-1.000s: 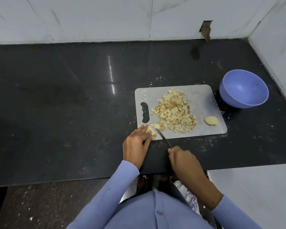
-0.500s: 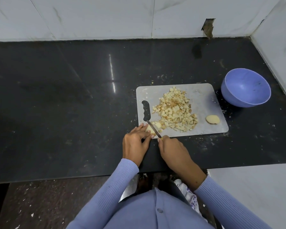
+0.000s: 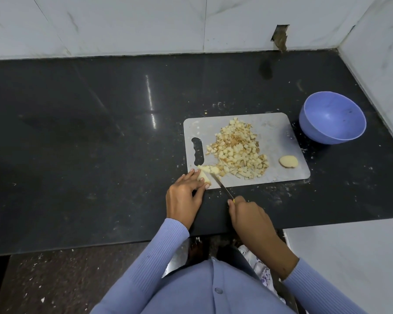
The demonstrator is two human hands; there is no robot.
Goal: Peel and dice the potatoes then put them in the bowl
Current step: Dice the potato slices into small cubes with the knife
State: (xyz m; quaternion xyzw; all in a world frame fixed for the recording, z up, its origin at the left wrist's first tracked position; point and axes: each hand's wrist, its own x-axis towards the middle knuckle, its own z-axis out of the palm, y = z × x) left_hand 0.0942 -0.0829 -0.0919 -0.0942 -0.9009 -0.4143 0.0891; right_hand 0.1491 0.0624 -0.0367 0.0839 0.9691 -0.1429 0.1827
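A grey cutting board [image 3: 279,137] lies on the black counter with a heap of diced potato [image 3: 237,150] in its middle. A peeled potato piece [image 3: 288,161] lies alone near the board's right edge. At the board's near left corner my left hand [image 3: 184,196] pinches a small potato chunk [image 3: 202,175] under its fingertips. My right hand [image 3: 247,214] grips a knife [image 3: 221,186] by the handle, with the blade angled up-left against that chunk. An empty blue bowl [image 3: 332,117] stands right of the board.
The black counter [image 3: 89,132] stretches wide to the left, speckled with potato bits around the board. White tiled walls close off the back and the right side. A white surface [image 3: 349,257] sits lower right, below the counter's front edge.
My right hand has drawn back toward me along the knife stroke, from beside my left hand to farther down-right. My left hand stays on the chunk.
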